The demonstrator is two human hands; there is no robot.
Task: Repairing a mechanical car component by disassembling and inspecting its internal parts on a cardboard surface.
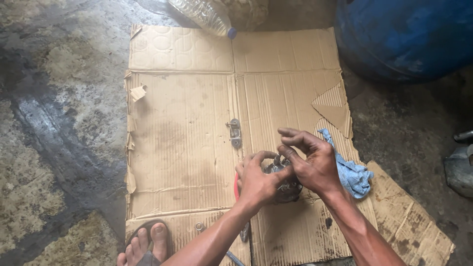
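Head view showed the left hand (257, 183) clenched around a metal part (285, 183) at 5 o'clock on the cardboard (182, 128), right hand (315, 165) fingering its top. Work looked midway: a bracket (235, 132) lay apart at centre, the rag (351, 172) unused at 3 o'clock of the hands.

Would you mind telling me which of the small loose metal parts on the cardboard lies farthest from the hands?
The small hinge-like metal bracket, alone near the cardboard centre fold, above both hands; the ring-shaped washer lies at the near edge beside the left forearm.
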